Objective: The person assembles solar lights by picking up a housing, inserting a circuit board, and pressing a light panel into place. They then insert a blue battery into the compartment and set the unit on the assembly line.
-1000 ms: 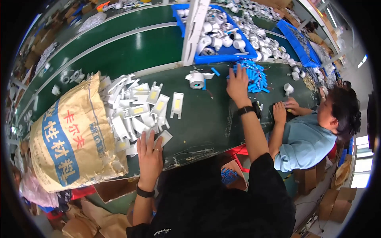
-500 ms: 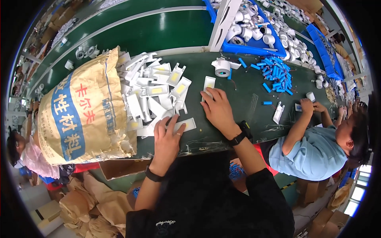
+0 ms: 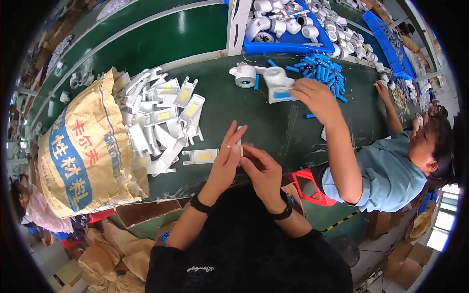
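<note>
My left hand (image 3: 226, 158) and my right hand (image 3: 262, 171) meet above the near edge of the green table. Between their fingers they grip a thin white panel (image 3: 240, 134), seen almost edge-on and largely covered by the fingers. Left of my hands lies a single white panel (image 3: 201, 156) with a yellow strip. Beyond it spreads a heap of similar white panels (image 3: 163, 116), in front of the mouth of a big tan paper sack (image 3: 80, 146).
At right a co-worker's hand (image 3: 317, 100) holds a white lamp housing (image 3: 277, 80) with a blue cell in it. Behind lie a pile of blue cells (image 3: 320, 73), another white housing (image 3: 244, 75) and a blue tray (image 3: 288, 48) of white parts.
Both hands have left the table and come together, now holding a panel edge-on. The view has shifted, so the table things appear further left. The co-worker's arm has reached in with a housing.
</note>
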A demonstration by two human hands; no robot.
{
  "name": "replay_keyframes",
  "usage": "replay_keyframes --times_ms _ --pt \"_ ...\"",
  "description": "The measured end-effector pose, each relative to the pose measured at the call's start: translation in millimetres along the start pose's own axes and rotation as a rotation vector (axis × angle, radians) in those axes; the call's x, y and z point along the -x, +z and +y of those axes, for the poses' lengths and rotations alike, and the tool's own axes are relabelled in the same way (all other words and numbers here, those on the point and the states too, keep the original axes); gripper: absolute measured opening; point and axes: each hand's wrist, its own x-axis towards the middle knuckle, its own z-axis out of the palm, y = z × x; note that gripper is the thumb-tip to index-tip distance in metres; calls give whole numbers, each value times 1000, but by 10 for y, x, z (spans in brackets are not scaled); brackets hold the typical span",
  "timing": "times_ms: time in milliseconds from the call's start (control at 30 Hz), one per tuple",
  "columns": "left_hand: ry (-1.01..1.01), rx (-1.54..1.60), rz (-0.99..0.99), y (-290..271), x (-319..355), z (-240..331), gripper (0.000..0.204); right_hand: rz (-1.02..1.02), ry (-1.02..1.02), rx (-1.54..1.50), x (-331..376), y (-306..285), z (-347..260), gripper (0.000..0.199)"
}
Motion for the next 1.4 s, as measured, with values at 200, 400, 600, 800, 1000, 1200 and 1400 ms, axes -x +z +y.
replay_keyframes --times_ms 200,400,600,800,1000,1200,1400 --pt "8 36 92 -230 159 275 50 -126 -368 506 -124 -111 -419 30" --pt "-164 253 78 -299 158 572 65 -263 223 79 -305 -90 -251 24" --pt "29 162 45 -308 116 309 63 -135 592 -465 -194 15 -146 23" --pt "-29 502 102 -376 117 321 57 -12 -257 347 -48 47 -362 12" --pt "-71 441 145 -342 156 382 50 -180 -776 649 -223 64 -450 27" --pt "-91 443 100 -357 183 389 49 -220 -829 668 -233 94 -426 26" --pt "-97 390 85 -365 195 408 47 -209 -844 637 -255 97 -393 25"
